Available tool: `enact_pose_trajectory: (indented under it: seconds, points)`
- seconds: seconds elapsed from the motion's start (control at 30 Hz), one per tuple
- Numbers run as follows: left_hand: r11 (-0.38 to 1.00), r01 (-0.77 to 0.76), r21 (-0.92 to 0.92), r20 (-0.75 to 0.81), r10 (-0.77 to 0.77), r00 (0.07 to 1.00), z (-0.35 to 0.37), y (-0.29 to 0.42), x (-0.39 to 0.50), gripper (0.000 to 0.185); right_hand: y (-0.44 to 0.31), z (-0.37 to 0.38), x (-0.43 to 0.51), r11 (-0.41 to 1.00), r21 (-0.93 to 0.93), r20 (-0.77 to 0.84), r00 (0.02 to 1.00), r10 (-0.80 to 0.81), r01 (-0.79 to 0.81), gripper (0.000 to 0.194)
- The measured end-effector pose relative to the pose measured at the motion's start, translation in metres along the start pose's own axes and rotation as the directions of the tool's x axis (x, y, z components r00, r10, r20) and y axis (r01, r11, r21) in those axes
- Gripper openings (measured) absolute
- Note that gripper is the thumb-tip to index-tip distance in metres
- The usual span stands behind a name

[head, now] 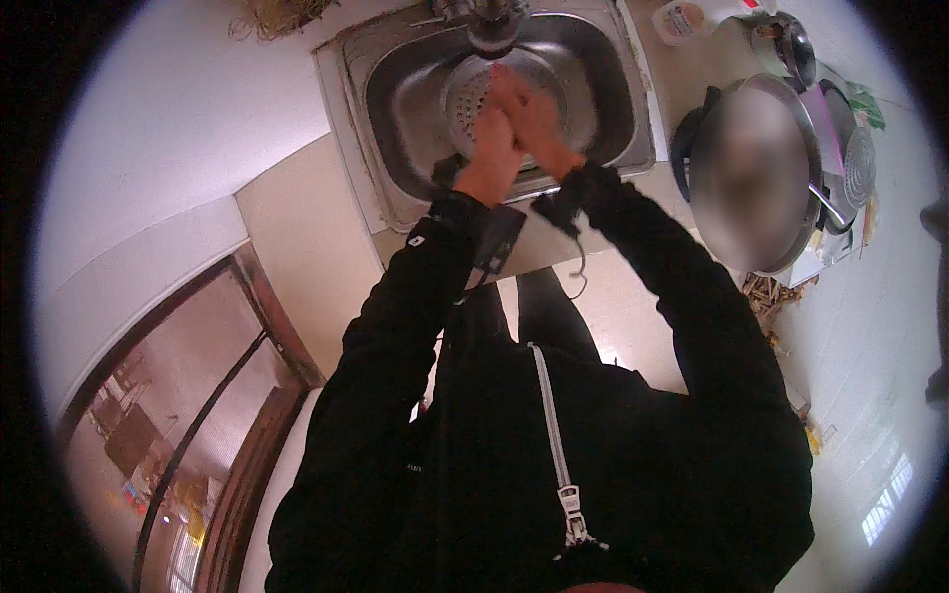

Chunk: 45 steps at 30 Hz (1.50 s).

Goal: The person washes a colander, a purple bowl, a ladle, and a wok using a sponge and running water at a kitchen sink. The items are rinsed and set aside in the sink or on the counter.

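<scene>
Both hands are together over a stainless steel sink (408,118), just below the faucet (493,30). My left hand (495,144) and my right hand (537,122) touch each other, their fingers blurred and overlapping. A reddish patch shows near the fingertips; whether it is a held thing or skin cannot be told. Beneath the hands, a round metal colander (467,100) with holes lies in the basin, partly hidden by them. Black sleeves reach the wrists, where dark box-like devices are strapped, one with a dangling cable.
Right of the sink stands a large round metal pan (804,148), its inside blurred, with a metal handle across its rim. Behind it are a lidded pot (795,52) and a plastic tub (678,22). A perforated metal strainer (860,167) is farther right. Fibrous brown material (285,15) lies at upper left.
</scene>
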<state>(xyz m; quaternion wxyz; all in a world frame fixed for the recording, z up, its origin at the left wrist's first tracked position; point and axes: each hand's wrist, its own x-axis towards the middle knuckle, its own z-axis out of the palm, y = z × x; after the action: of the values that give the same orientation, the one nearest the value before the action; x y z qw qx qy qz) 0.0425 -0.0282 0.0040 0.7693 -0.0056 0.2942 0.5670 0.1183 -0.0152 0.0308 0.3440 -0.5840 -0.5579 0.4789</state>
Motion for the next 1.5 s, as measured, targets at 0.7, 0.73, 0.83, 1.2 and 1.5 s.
enact_pose_trajectory:
  seconds: [0.7,0.73,0.83,1.2,1.5]
  points:
    - [0.955,-0.098,0.279,0.116,0.068,0.991,-0.046,0.009,0.007,0.038,0.011,0.026,-0.005,0.990,-0.037,0.128,0.983,-0.133,0.139,0.035]
    - [0.729,-0.218,0.648,0.181,0.131,0.975,-0.047,0.007,0.007,0.038,0.014,0.024,0.002,0.998,0.036,0.139,0.988,-0.065,0.061,0.036]
    - [0.928,-0.108,0.357,0.004,0.114,0.993,-0.042,-0.012,0.001,0.035,0.024,0.010,0.025,0.999,0.022,0.066,0.998,0.025,-0.027,0.038]
    - [0.995,-0.084,0.048,-0.043,0.086,0.995,-0.009,-0.008,0.001,0.031,-0.020,-0.001,0.022,0.815,-0.554,0.182,0.980,-0.084,0.173,0.040]
    - [0.989,-0.021,0.146,-0.196,0.049,0.979,-0.006,0.031,-0.004,0.038,0.005,0.028,-0.008,0.948,-0.058,-0.013,0.949,-0.314,0.313,0.036]
